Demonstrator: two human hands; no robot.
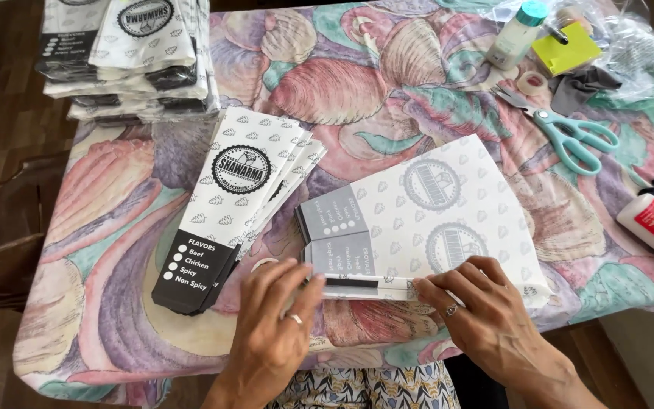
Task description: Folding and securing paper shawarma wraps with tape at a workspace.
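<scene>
On the table's near edge, both hands press flat fingers on a printed paper sheet, apparently lying lengthwise left-to-right.

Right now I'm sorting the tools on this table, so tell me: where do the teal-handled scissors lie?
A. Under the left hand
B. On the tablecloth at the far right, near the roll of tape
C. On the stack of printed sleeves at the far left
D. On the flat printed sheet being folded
B: the teal-handled scissors lie on the tablecloth beside the roll of tape, far from both hands.
</scene>
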